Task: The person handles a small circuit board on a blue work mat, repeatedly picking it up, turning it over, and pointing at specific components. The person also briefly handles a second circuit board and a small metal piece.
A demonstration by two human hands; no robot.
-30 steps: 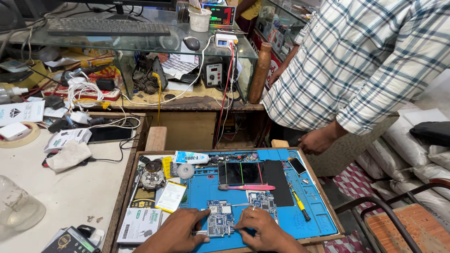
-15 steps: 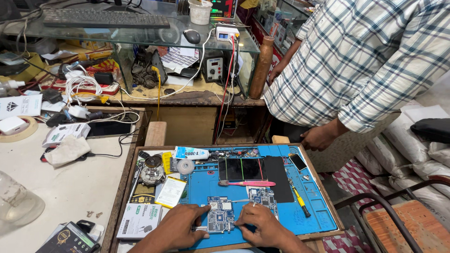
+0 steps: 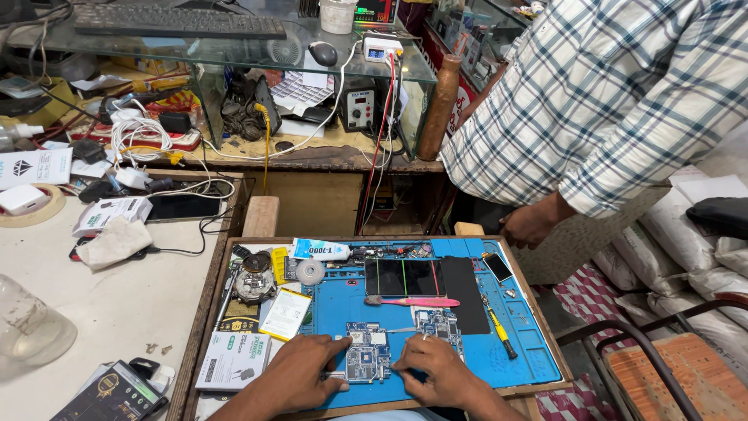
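Now tilted lower than half a second ago: glass shelf and keyboard (image 3: 179,21) cut closer to the top edge, blue work mat (image 3: 538,355) risen higher in view. Otherwise unchanged since then: both hands at the same circuit board (image 3: 366,360), bystander's hand (image 3: 531,224) hanging at the same far corner of the tray.

Left hand (image 3: 300,374) flat on the mat, fingertips touching the board's left edge; grip narrow, pinching nothing clearly visible. Right hand (image 3: 436,370) pressed against the board's right edge, ring on one finger, fingers curled low; cannot tell whether anything sits in that grip. Board lying flat at the near middle of the mat, between the two hands.

Counted: two circuit boards, the second (image 3: 438,321) just beyond the right hand. One pink-handled brush (image 3: 413,301) lying crosswise. One dark screen panel (image 3: 403,277) with red and green lines. One black sheet (image 3: 466,282) beside it. One yellow-handled screwdriver (image 3: 500,331). One small phone (image 3: 497,267). One white tape roll (image 3: 310,271). One glue tube (image 3: 321,249). One yellow-edged battery (image 3: 286,313). One mouse (image 3: 322,53) on the glass.
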